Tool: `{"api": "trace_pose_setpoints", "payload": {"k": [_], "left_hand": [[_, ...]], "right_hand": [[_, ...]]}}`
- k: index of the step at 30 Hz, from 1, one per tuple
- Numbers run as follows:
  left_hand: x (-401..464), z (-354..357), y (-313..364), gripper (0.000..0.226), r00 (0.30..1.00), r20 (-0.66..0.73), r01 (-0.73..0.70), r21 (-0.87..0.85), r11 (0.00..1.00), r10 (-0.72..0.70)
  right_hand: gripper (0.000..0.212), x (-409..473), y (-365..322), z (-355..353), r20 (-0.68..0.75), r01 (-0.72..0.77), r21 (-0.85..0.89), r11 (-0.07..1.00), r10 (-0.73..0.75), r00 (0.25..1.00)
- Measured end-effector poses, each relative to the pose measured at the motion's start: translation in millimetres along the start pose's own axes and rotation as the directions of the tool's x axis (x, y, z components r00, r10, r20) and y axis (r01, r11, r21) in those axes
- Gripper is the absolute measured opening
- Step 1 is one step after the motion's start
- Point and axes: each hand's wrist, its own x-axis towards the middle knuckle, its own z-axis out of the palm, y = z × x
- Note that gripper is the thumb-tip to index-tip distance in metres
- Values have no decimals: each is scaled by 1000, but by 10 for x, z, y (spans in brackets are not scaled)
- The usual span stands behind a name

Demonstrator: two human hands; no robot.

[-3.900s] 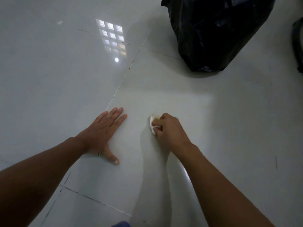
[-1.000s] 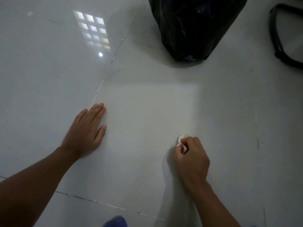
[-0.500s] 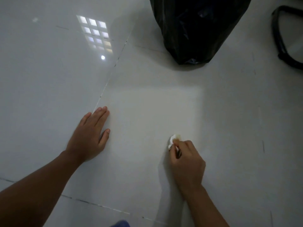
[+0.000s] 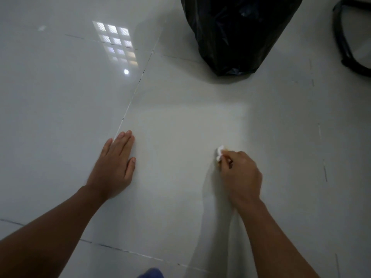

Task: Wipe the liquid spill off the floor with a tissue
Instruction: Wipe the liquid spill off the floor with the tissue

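Note:
My right hand [image 4: 240,173] is closed around a small crumpled white tissue [image 4: 220,152], which sticks out past my fingertips and is pressed to the glossy white tiled floor [image 4: 180,121]. My left hand [image 4: 115,163] lies flat on the floor, palm down, fingers together, beside a tile joint, well to the left of the tissue. I cannot make out any liquid on the tile around the tissue; the surface only looks shiny.
A full black rubbish bag [image 4: 236,31] stands on the floor straight ahead. A black looped strap or frame [image 4: 345,37] lies at the far right. A window's reflection [image 4: 116,43] glares on the tile at upper left. A blue scrap [image 4: 151,273] shows at the bottom edge.
Between the oldest frame and a second ago my right hand moved the tissue away to the right of my left hand. In the last second it has barely shifted. My left hand stays flat.

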Motion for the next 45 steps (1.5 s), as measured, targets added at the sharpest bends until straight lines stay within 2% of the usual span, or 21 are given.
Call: {"api": "trace_pose_setpoints", "payload": {"k": [2, 3, 4, 7, 9, 11, 13, 16, 18, 21, 23, 24, 26, 28, 30, 34, 36, 41, 43, 45], "left_hand": [[1, 6, 46, 68, 1000, 4, 17, -2, 1000, -17], [6, 8, 59, 68, 1000, 1, 17, 0, 1000, -17], [6, 11, 62, 68, 1000, 0, 12, 2, 1000, -12], [8, 18, 50, 68, 1000, -14, 3, -5, 1000, -3], [13, 18, 78, 71, 999, -30, 32, -33, 999, -33], [49, 6, 161, 72, 999, -42, 32, -75, 997, -35], [133, 1, 277, 71, 998, -49, -49, -82, 995, 45], [279, 24, 434, 69, 991, -17, -135, -95, 986, 134], [342, 72, 504, 70, 990, -4, -139, -107, 985, 139], [355, 139, 555, 68, 991, -7, -133, -86, 987, 133], [349, 161, 544, 67, 991, -2, -137, -62, 989, 137], [347, 163, 536, 67, 990, 4, -139, -58, 989, 139], [349, 152, 525, 66, 990, 9, -141, -59, 988, 141], [360, 139, 529, 65, 989, 5, -145, -62, 988, 145], [356, 127, 532, 64, 990, 3, -143, -71, 987, 144], [356, 146, 511, 63, 990, -4, -141, -82, 987, 141], [356, 156, 503, 63, 990, -16, -142, -89, 986, 141], [359, 159, 493, 62, 989, -29, -150, -88, 985, 148], [364, 165, 483, 63, 990, -28, -141, -94, 985, 139], [367, 176, 469, 63, 991, -28, -135, -98, 986, 133]], "right_hand": [[13, -6, 247, -110, -106, -189, 50, 981, 193, 975], [11, -118, 259, -127, -140, -206, 46, 977, 211, 967], [11, -271, 192, -98, -127, -172, 26, 985, 174, 977], [7, -632, -140, 80, -18, 58, 45, 997, -58, 998], [5, -539, -133, 103, -75, 91, 74, 993, -85, 994], [8, -345, 59, 21, -193, -85, 110, 990, 105, 976], [9, -219, 344, -102, -254, -263, 128, 956, 288, 923], [12, -263, 592, -198, -298, -331, 108, 938, 348, 889], [11, -477, 501, -132, -298, -287, 88, 954, 300, 906], [7, -916, 78, 118, -202, -21, 91, 996, 39, 979], [3, -937, -103, 249, -150, 138, 58, 989, -128, 980], [4, -813, -103, 268, -156, 167, 25, 986, -161, 974], [10, -488, 28, 215, -242, 81, -53, 995, -91, 966], [10, -202, 275, 97, -325, -140, -38, 989, 120, 938], [13, -76, 484, -2, -339, -302, 18, 953, 290, 895], [10, 112, 554, -49, -291, -353, 52, 934, 352, 890], [13, 344, 480, -51, -239, -306, 49, 951, 308, 921], [25, 988, -7, 94, -87, -97, -38, 995, 93, 992], [27, 1032, -320, 214, -45, 45, -52, 998, -48, 998], [18, 909, -636, 322, 35, 230, 8, 973, -230, 973]]}}
